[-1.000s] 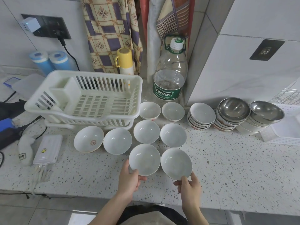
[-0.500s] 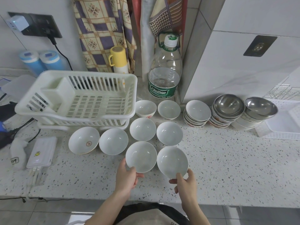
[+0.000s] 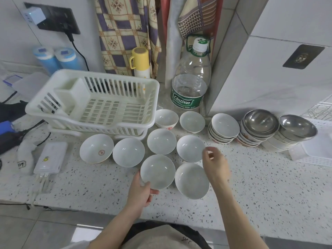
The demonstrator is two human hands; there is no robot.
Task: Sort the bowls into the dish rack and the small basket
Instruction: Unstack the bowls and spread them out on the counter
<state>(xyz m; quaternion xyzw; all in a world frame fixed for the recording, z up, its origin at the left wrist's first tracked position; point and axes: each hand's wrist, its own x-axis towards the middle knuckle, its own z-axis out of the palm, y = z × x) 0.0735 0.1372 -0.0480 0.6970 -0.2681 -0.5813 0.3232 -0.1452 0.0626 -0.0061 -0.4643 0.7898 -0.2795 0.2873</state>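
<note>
— Bowls first: where do we see them?

— Eight white bowls (image 3: 161, 141) sit loose on the counter (image 3: 251, 186), just in front of the white dish rack (image 3: 93, 103). Stacks of bowls (image 3: 224, 128), some steel, stand well to the right of the rack.

— And our hands?

— Our left hand (image 3: 142, 191) grips the rim of the front-left bowl (image 3: 157, 171), thumb over the edge. Our right hand (image 3: 215, 162) hovers blurred above the front-right bowl (image 3: 191, 180), fingers loosely curled, holding nothing.

Reads "Cestbon" on the green label of the water bottle (image 3: 190, 81); smaller print beneath too blurred to read.
</note>
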